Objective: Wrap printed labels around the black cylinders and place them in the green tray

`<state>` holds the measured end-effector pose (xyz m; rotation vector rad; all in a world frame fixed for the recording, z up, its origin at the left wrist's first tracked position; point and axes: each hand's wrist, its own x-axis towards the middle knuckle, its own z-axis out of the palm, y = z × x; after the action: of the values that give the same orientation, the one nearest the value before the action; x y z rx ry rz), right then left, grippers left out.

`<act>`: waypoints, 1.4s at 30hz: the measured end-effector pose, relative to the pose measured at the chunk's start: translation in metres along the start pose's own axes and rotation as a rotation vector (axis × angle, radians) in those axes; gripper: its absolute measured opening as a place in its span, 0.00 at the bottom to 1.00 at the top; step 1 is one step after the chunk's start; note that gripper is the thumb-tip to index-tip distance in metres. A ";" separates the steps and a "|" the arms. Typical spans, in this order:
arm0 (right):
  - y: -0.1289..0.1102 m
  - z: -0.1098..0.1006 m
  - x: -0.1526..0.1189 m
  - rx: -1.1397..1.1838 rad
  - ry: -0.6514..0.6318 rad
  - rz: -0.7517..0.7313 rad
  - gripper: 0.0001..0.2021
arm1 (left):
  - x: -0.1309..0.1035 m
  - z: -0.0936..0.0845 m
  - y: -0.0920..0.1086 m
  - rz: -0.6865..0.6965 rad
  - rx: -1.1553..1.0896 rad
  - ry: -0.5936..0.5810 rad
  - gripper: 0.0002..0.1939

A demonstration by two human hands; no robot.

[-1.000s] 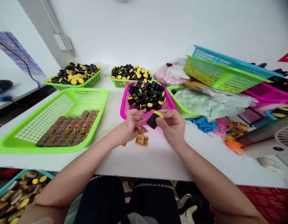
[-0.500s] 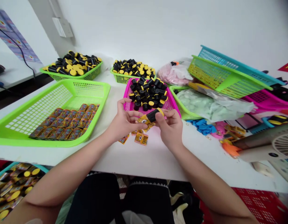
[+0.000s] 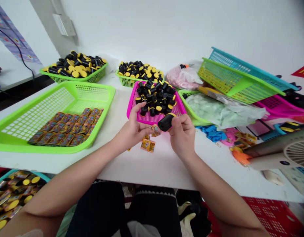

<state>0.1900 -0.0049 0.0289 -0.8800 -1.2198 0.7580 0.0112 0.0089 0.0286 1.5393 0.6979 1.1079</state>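
Observation:
My right hand [image 3: 182,133] grips a black cylinder with a yellow cap [image 3: 166,122], its black end turned toward my left hand. Between the thumb and fingers of my left hand [image 3: 133,130] is a small orange printed wrapper [image 3: 155,130], just left of the cylinder and apart from it. More printed wrappers [image 3: 148,145] lie on the white table below my hands. Right behind them stands a pink basket [image 3: 182,108] holding many black-and-yellow cylinders [image 3: 154,95].
At left, a green basket [image 3: 9,149] holds rows of printed pieces [image 3: 68,127]. Two green baskets of cylinders [image 3: 78,65] stand at the back. Stacked baskets [image 3: 240,79], plastic bags [image 3: 216,108] and a fan [image 3: 297,151] occupy the right side. A bin of wrapped cylinders [image 3: 13,197] sits low left.
The wrapper and the cylinder, close together before, are now apart. The cylinder has turned its black end toward the camera, and my left index finger has lifted.

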 end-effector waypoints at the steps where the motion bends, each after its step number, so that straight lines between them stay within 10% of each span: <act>1: -0.001 0.001 -0.001 -0.008 0.008 -0.022 0.23 | 0.000 -0.001 -0.001 0.007 0.015 -0.025 0.45; 21: -0.002 0.015 -0.015 0.015 -0.027 -0.122 0.17 | -0.004 0.010 -0.008 0.407 -0.099 0.295 0.41; 31: -0.004 0.015 -0.019 -0.034 0.012 -0.265 0.17 | -0.004 0.001 -0.009 0.768 0.144 0.215 0.42; 42: -0.007 0.018 -0.023 -0.094 -0.056 -0.171 0.14 | -0.005 -0.002 -0.010 0.855 0.295 0.214 0.42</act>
<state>0.1684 -0.0256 0.0266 -0.8235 -1.3702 0.5953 0.0083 0.0083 0.0177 2.0701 0.3323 1.8817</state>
